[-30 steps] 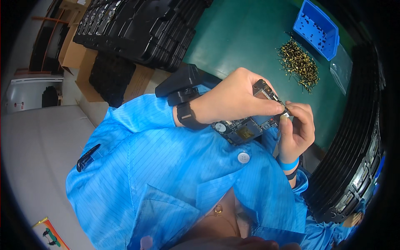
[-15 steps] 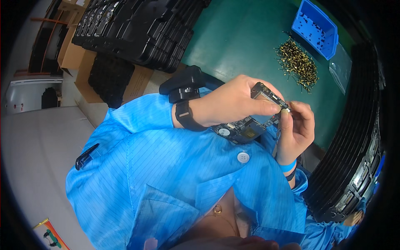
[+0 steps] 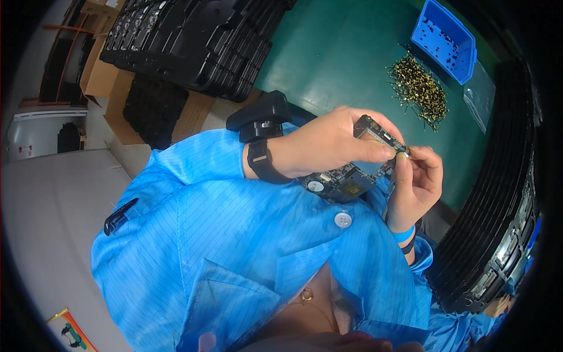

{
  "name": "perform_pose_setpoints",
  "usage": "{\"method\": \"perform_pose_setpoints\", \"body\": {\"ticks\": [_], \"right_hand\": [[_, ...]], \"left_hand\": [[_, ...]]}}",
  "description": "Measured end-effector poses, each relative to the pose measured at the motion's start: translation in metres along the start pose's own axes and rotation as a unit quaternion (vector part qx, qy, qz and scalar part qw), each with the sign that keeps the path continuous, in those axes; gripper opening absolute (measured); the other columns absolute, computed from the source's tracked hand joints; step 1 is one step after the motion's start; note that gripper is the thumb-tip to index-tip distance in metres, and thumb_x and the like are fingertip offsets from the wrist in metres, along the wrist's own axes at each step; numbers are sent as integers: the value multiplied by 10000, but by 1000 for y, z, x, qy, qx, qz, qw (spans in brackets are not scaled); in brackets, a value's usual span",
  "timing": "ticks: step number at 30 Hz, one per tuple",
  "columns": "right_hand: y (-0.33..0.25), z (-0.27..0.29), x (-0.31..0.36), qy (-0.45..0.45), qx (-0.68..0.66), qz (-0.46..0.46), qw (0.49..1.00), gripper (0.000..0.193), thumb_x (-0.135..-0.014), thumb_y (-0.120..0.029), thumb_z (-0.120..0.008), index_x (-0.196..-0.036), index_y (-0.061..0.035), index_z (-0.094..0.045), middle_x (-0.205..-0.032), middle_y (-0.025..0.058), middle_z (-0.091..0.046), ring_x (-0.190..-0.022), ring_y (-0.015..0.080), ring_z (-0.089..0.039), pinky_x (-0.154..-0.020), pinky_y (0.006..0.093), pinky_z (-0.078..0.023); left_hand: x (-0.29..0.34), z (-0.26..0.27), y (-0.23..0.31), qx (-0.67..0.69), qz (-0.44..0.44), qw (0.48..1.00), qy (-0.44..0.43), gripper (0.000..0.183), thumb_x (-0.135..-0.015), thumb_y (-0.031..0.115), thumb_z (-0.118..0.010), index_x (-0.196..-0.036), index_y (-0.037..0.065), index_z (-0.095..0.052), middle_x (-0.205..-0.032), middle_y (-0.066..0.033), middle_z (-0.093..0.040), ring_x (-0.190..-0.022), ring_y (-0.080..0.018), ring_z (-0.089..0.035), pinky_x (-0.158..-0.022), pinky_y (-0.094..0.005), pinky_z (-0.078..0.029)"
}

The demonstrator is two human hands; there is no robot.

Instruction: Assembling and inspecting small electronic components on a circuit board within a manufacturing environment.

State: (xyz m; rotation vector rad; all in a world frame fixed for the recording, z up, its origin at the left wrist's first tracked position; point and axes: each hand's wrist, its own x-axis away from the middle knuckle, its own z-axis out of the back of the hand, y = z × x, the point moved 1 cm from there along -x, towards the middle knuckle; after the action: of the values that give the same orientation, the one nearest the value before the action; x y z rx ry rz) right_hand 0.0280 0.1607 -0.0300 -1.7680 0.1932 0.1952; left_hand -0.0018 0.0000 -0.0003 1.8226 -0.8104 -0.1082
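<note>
My left hand (image 3: 334, 141) is closed on a dark circuit board (image 3: 353, 189), with the thumb laid across its face. The board is tilted in front of my chest and carries a round white sticker, a greyish rectangular area and small components. At the board's right-hand edge, my right hand (image 3: 417, 185) has its thumb and forefinger pinched together. A tiny pale bit shows at those fingertips; I cannot make out what it is or whether it belongs to the board. The other fingers of my right hand are curled.
Beyond my hands, a pile of small gold-and-black parts (image 3: 419, 89) lies on the green table (image 3: 328, 53). By it are a blue bin (image 3: 469, 64) with small black pieces and a clear plastic bag (image 3: 480, 100). Stacked black trays stand left (image 3: 199, 53) and right (image 3: 469, 246).
Both hands keep their grip at almost the same place. The board has barely shifted.
</note>
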Motion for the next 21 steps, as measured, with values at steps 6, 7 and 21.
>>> {"method": "perform_pose_setpoints", "body": {"ticks": [6, 7, 21], "right_hand": [[0, 1, -2, -18, 35, 18, 999, 162, -787, 69, -563, -937, 41, -507, -852, 61, -520, -759, 99, -525, -691, 198, -423], [1, 2, -3, -23, 58, 37, 997, 156, -784, 70, -565, -929, 44, -513, -851, 69, -527, -758, 103, -526, -684, 200, -424], [2, 3, -5, -37, 61, 70, 995, 160, -772, 79, -568, -920, 44, -519, -860, 83, -536, -750, 108, -522, -678, 206, -425]], "left_hand": [[2, 0, 1, 0, -3, 1000, 5, 324, -787, 144, -611, -1069, 12, -521, -946, -47, -584, -869, -93, -541, -761, -229, -443], [2, -1, 1, 2, 2, 1000, 5, 327, -785, 146, -614, -1067, 10, -520, -945, -48, -584, -868, -93, -541, -761, -229, -443], [-1, 3, -3, 39, -9, 999, -29, 327, -786, 162, -619, -1061, 18, -514, -955, -40, -570, -880, -85, -529, -766, -222, -433]]}}
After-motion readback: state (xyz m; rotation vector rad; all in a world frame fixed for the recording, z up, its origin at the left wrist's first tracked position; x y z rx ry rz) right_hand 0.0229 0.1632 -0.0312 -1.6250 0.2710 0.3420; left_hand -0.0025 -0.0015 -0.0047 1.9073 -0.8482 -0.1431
